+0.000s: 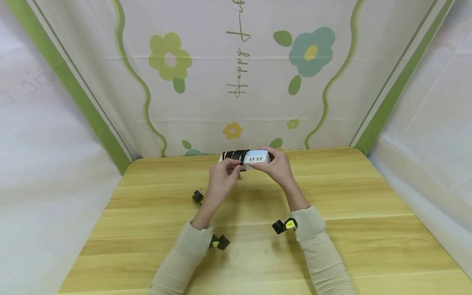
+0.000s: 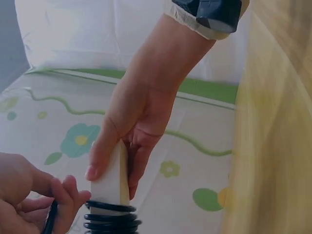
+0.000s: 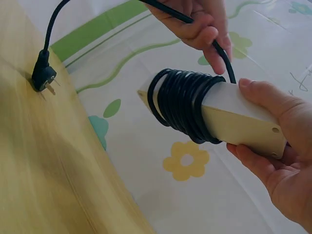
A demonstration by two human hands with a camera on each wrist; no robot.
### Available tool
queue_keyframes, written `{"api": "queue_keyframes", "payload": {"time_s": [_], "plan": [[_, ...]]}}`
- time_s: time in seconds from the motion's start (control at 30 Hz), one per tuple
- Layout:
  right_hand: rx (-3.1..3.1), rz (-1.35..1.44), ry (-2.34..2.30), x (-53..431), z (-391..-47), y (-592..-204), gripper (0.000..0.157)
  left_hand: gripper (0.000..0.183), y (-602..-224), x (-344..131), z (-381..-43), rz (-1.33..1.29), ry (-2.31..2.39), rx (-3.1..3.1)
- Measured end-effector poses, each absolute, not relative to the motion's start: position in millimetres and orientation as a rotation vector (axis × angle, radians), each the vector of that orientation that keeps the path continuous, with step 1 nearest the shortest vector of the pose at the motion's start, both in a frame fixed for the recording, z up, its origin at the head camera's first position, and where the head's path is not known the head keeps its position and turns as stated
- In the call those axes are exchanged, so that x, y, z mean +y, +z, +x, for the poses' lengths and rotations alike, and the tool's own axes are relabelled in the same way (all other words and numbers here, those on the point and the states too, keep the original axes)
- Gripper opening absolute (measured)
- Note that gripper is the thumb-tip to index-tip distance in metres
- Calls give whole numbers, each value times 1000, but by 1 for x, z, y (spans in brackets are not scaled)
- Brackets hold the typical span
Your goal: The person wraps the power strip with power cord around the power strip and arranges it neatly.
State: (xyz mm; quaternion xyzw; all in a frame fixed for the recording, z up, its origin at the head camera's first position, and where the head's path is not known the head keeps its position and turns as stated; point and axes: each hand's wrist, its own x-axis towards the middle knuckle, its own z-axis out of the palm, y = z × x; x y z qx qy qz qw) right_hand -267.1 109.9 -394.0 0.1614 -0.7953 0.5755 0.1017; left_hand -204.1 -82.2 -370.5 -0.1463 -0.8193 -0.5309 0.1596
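A white power strip (image 1: 257, 159) with several USB ports on one face is held up over the far edge of the table. Black power cord (image 3: 183, 105) is wound in several turns round its left part. My right hand (image 1: 279, 169) grips the strip's bare right end, thumb on one side and fingers on the other. Close to the coils, my left hand (image 1: 220, 180) pinches the loose stretch of cord between thumb and fingers. From that hand the cord runs on to a black plug (image 3: 43, 77), its prongs showing. Whether the plug touches the table cannot be told.
Below the hands lies a wood-grain table (image 1: 250, 262). A white cloth with printed flowers (image 1: 169, 57) hangs behind it, and plain white sheets (image 1: 427, 102) stand at both sides. Black devices with yellow labels (image 1: 290, 224) are strapped at both wrists.
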Motion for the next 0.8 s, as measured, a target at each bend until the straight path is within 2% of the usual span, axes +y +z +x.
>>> {"api": "queue_keyframes", "payload": {"time_s": [0.37,0.8], "plan": [[-2267,286,1858,117,-273,-395,56,20,-387,-71,-208,-344,-2230,-2223],[-2046,173,2124,118,-272,-392,47,26,-404,-73,-217,-661,-2361,-2379]]}}
